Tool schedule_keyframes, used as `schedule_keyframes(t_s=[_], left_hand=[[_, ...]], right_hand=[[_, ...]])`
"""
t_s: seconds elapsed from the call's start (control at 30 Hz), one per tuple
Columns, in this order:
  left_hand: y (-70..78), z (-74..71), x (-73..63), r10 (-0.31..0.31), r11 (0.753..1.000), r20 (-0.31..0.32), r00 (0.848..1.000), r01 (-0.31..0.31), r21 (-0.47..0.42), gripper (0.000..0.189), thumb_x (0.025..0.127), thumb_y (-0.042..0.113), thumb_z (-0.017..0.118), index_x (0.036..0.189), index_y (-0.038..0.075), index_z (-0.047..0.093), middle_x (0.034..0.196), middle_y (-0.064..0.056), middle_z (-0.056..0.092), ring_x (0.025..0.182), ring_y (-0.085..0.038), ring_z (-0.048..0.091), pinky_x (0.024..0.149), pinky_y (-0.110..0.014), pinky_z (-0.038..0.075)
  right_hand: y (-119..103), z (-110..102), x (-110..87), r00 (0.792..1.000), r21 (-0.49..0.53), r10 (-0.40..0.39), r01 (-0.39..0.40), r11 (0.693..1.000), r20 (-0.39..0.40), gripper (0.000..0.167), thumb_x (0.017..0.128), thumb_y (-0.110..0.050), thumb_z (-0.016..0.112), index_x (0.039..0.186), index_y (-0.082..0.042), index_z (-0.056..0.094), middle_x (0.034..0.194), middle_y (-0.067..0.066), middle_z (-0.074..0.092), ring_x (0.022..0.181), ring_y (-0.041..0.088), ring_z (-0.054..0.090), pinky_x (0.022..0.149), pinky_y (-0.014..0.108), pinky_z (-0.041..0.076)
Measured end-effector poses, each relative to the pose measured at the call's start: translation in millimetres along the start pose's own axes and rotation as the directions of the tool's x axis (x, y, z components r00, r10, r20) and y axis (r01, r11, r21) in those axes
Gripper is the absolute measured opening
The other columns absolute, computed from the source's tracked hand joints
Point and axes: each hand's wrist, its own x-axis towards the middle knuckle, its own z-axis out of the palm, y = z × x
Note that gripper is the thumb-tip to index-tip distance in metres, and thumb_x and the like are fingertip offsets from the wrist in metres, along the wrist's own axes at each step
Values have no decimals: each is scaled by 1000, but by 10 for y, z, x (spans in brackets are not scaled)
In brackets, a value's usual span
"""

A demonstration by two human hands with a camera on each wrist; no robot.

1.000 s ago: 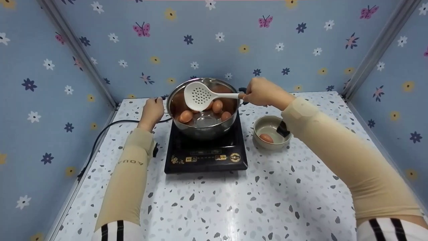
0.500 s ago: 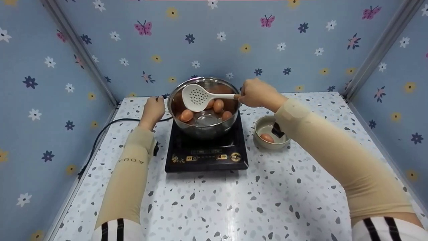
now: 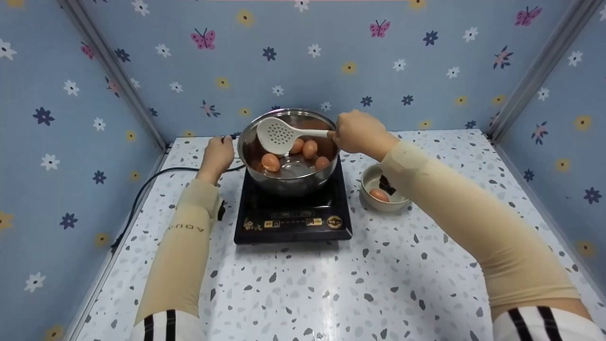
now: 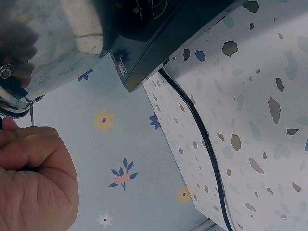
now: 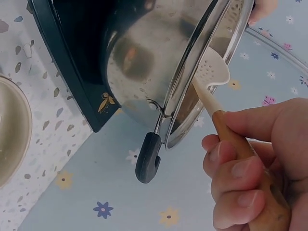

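Note:
My left hand [image 3: 218, 156] grips the left handle of a steel pot [image 3: 293, 185]; in the left wrist view its fingers are curled beside the pot rim. My right hand [image 3: 360, 135] holds a white slotted skimmer [image 3: 277, 136] by its wooden handle [image 5: 231, 137], fingers wrapped round it in the right wrist view. The skimmer's perforated head is tilted inside the pot, above the bottom. Several brown eggs lie in the pot, one [image 3: 270, 162] just below the skimmer head and another [image 3: 310, 148] to its right. Whether the head touches any egg is unclear.
Beneath the pot is a black induction cooker [image 3: 293, 229], its cord [image 3: 142, 194] running left. A small bowl [image 3: 382, 207] right of it holds one brown egg [image 3: 379, 195], partly behind the right forearm. The pot's right handle [image 5: 147, 159] is black. Patterned walls enclose the speckled tabletop.
My right hand has shifted left, and the skimmer head has moved slightly left within the pot. The egg below it has shifted a little to the right. My left hand stays on the handle.

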Motion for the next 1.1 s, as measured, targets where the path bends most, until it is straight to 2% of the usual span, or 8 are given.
schedule_keyframes(t_s=[0.1, 0.17, 0.27, 0.4, 0.57, 0.7, 0.87, 1.1], left_hand=[[9, -1, 1, -9, 1000, 5, 1000, 9, 8, 39, 119, 30, 25, 111, 0, 50, 97, -13, 42, 87, -28, 45, 84, -45, 40], [12, 2, 0, -15, 1000, 9, 1000, 15, 13, 48, 119, 30, 25, 128, -7, 53, 105, -17, 47, 99, -32, 50, 92, -48, 42], [14, 4, -8, -25, 1000, 20, 1000, 24, 14, 58, 119, 32, 23, 150, -12, 45, 125, -25, 53, 117, -37, 52, 102, -52, 43], [23, -6, -27, -35, 999, 23, 999, 35, 3, 61, 119, 32, 24, 157, -13, 40, 145, -33, 52, 130, -41, 52, 109, -55, 43], [20, -21, -18, -41, 999, 29, 999, 41, -4, 60, 119, 31, 26, 159, -13, 36, 158, -35, 46, 146, -45, 48, 118, -59, 41], [7, -15, -7, -32, 999, 32, 999, 32, -3, 60, 119, 32, 25, 158, -12, 38, 154, -35, 48, 141, -44, 50, 115, -57, 41], [-10, -4, -11, 2, 1000, 16, 1000, -2, 8, 55, 119, 31, 24, 143, -13, 48, 125, -31, 53, 108, -37, 52, 98, -52, 43], [-6, -13, -15, 24, 1000, 0, 1000, -24, 17, 53, 119, 29, 25, 140, -13, 50, 113, -24, 52, 102, -34, 51, 94, -49, 42]], right_hand=[[-21, -12, -2, 1000, -21, 0, 0, 1000, -1, 36, 110, -36, 60, 91, -7, 69, 88, 12, 67, 76, 29, 62, 64, 45, 51], [-30, -21, -6, 1000, -33, -2, 2, 999, 6, 36, 111, -36, 60, 92, -8, 70, 89, 12, 68, 77, 29, 62, 64, 44, 52], [-36, -37, -21, 1000, -51, -2, 3, 999, 24, 34, 110, -36, 61, 91, -9, 71, 90, 11, 69, 77, 29, 63, 63, 44, 51], [-31, -45, -37, 999, -72, -2, 5, 997, 42, 35, 110, -37, 62, 89, -10, 72, 92, 11, 70, 78, 30, 64, 63, 45, 52], [-18, -19, -42, 998, -72, -6, 11, 997, 63, 36, 109, -38, 63, 88, -10, 72, 93, 13, 69, 80, 31, 62, 67, 47, 53], [-9, 9, -30, 995, -58, -1, 7, 998, 100, 32, 107, -37, 66, 90, -11, 75, 92, 11, 68, 79, 29, 61, 66, 45, 51], [-13, 14, -13, 991, -33, -22, 27, 999, 134, 29, 105, -32, 67, 89, -10, 77, 82, 6, 66, 73, 26, 59, 62, 39, 47], [-18, -4, -12, 980, 16, -52, 50, 999, 195, 39, 105, -39, 68, 76, -13, 72, 70, 2, 62, 63, 20, 58, 56, 35, 46]])
